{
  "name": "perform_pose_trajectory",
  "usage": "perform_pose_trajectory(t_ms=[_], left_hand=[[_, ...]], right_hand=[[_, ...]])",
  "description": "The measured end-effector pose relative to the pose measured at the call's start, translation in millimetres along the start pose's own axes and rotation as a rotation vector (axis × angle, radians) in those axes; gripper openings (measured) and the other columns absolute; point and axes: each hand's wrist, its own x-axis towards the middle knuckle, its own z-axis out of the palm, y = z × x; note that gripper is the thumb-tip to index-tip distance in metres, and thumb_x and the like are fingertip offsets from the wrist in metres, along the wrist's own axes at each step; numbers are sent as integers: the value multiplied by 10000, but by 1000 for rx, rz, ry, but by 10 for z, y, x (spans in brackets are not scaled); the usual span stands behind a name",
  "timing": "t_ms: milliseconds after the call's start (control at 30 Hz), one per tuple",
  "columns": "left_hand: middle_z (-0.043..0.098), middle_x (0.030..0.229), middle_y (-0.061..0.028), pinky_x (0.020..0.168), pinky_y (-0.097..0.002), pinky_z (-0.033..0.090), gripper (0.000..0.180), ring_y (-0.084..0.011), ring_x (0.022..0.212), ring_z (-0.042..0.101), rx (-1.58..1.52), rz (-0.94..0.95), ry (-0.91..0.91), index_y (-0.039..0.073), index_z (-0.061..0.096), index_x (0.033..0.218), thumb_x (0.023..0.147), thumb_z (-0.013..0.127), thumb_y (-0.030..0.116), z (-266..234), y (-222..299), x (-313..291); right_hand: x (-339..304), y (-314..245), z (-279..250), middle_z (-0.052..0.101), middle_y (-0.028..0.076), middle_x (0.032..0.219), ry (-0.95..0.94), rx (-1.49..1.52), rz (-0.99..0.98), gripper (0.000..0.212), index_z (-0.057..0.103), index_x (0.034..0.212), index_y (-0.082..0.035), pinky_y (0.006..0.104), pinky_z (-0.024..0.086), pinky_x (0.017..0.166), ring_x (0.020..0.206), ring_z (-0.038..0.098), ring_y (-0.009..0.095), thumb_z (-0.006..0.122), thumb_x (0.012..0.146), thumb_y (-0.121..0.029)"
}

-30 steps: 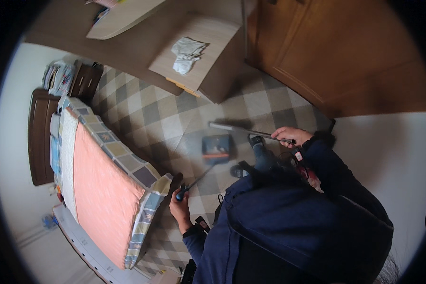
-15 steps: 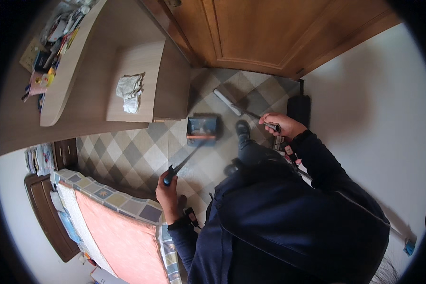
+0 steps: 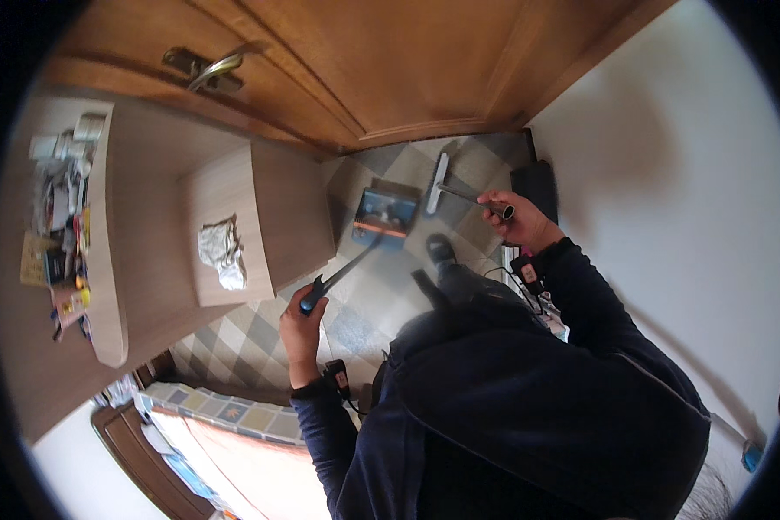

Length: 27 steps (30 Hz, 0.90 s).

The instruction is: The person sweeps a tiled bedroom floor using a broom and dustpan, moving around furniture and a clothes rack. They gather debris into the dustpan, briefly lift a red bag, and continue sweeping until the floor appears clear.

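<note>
My left hand [image 3: 300, 338] is wrapped round the top of a long-handled dustpan's handle. The blue-grey dustpan [image 3: 378, 232], with a copper-coloured strip across it, is at floor level on the checked tiles ahead of me. In my right hand [image 3: 525, 227] is the upper end of a broom's thin tube handle [image 3: 472, 198], its hollow end showing. The broom's narrow white head [image 3: 438, 184] is near the floor to the right of the dustpan, with a gap between them. What lies inside the dustpan is too blurred to make out.
A brown wooden door [image 3: 442, 61] closes off the far side. On the left, a shelf unit [image 3: 295, 208] bears a crumpled white cloth [image 3: 223, 251]. A black box-like object [image 3: 535, 192] stands by the white wall [image 3: 667, 191]. My shoe [image 3: 441, 249] is behind the dustpan.
The view has turned, bringing the door handle into sight. The broom head has swung from slanting to nearly lengthwise and now sits right of the dustpan. The dustpan looks slightly rotated. Both grips stay.
</note>
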Motion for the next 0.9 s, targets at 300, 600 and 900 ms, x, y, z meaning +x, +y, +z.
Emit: perform_pose_trajectory(t_ms=[300, 600, 900], left_hand=[[673, 876, -122, 692, -396, 512, 335, -314, 812, 646, 196, 372, -175, 183, 669, 1018, 737, 723, 357, 264, 706, 979], [678, 876, -100, 670, -391, 516, 362, -300, 794, 655, 381, 708, -365, 199, 655, 1041, 733, 728, 374, 548, 1365, 1646], [671, 942, -41, 758, -374, 462, 298, -250, 881, 630, 372, 976, -398, 194, 679, 982, 707, 733, 296, 1073, 2126, 1921]], right_hand=[[71, -499, -20, 508, 67, 736, 7, 297, -114, 108, 531, 906, -52, 171, 323, 401, 492, 389, 70, 509, 888, -157], [-68, -801, -113, 527, 60, 720, 38, 334, -314, 142, 549, 896, -82, 197, 317, 395, 489, 398, 92, 502, 877, -215], [147, -1492, -501, 510, 48, 666, 222, 293, -370, 185, 560, 887, -111, 211, 340, 407, 497, 416, 102, 450, 904, -259]])
